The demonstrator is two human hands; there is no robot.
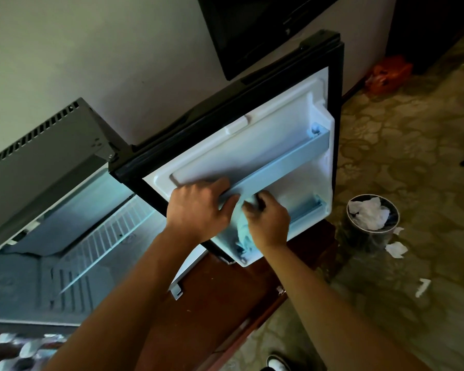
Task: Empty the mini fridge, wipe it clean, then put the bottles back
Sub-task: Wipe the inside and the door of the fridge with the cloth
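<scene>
Two bare hands work on the inside of the open door [255, 145] of the mini fridge [73, 223]. The door is swung wide to the right of the cabinet; its inner lining is white plastic with a black frame, lit pale blue. A long rail [279, 167] crosses the lining, and a shorter lower shelf [307, 210] sits beneath it. The left hand [198, 210] grasps the near end of the rail, fingers over its top and thumb beneath. The right hand [268, 218] clenches a pale blue cloth [243, 231] and presses it against the lining just under the rail; the cloth hangs down below the hand. The fridge cabinet is open at the left, its white wire shelf [110, 236] bare. Blurred bottles [24, 349] show at the lower left corner. A round bin [373, 218] with crumpled white paper stands on the patterned carpet [413, 145] to the right.
</scene>
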